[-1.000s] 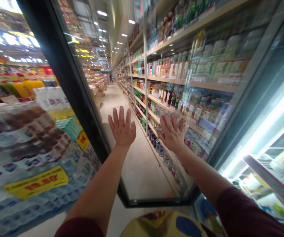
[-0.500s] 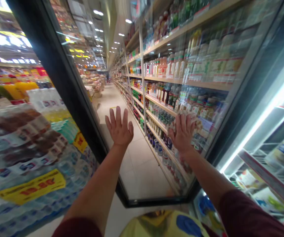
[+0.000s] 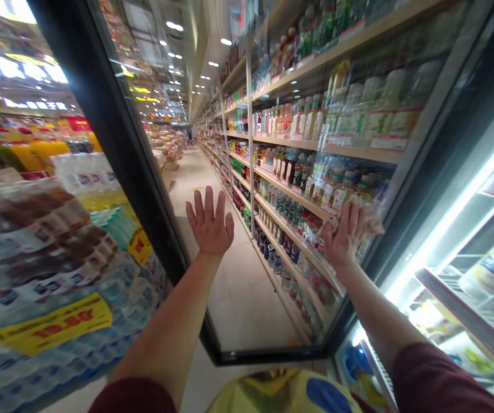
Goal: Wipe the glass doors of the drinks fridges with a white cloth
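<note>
A glass fridge door [image 3: 238, 298] with a black frame [image 3: 113, 143] stands swung out in front of me. My left hand [image 3: 210, 221] lies flat against the glass, open, fingers spread and pointing up. My right hand [image 3: 342, 236] presses a pale crumpled cloth [image 3: 371, 213] onto the glass near the door's right edge, the fingers laid over the cloth. Both arms reach forward in dark red sleeves.
To the right is the lit fridge interior [image 3: 466, 275] with wire shelves of packaged goods. Shelves of bottles [image 3: 298, 189] and a long aisle floor [image 3: 195, 166] show through the glass. Shrink-wrapped drink packs [image 3: 49, 258] are stacked at left. A yellow object [image 3: 285, 393] is below me.
My right hand has slid the cloth to the right across the glass, toward the door's right edge. My left hand has stayed flat in about the same place.
</note>
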Demonstrator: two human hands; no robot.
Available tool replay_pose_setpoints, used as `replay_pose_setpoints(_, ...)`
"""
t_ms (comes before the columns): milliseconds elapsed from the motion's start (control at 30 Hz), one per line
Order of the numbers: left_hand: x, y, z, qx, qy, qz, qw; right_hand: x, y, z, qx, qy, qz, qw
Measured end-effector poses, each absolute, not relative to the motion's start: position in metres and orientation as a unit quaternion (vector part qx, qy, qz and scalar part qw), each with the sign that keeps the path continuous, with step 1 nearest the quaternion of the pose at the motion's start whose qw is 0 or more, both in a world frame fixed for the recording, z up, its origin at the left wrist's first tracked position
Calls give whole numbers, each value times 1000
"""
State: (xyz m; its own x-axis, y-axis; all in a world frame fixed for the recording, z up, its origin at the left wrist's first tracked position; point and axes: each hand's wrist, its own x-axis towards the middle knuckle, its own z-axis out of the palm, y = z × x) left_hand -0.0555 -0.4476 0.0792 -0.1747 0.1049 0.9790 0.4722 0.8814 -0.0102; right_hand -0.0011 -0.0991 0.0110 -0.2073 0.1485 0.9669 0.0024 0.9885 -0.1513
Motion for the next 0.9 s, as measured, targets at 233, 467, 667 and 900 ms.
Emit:
replay_pose_setpoints(233,-48,-446,79,-180,-766,-159,597,9,-85,-23,-70,-763,95,635)
replay_pose_setpoints(467,-46,-445,80,-177,-774,-168,584,-6,-69,62,-109,-706,157,681)
replay_pose_setpoints(667,-45,-445,80,-182,-763,-166,598,-3,-66,101,-103,-710,159,678)
replay_pose_setpoints(900,-47,-445,78,-181,-756,-151,610,-1,-80,148,-109,-739,175,641)
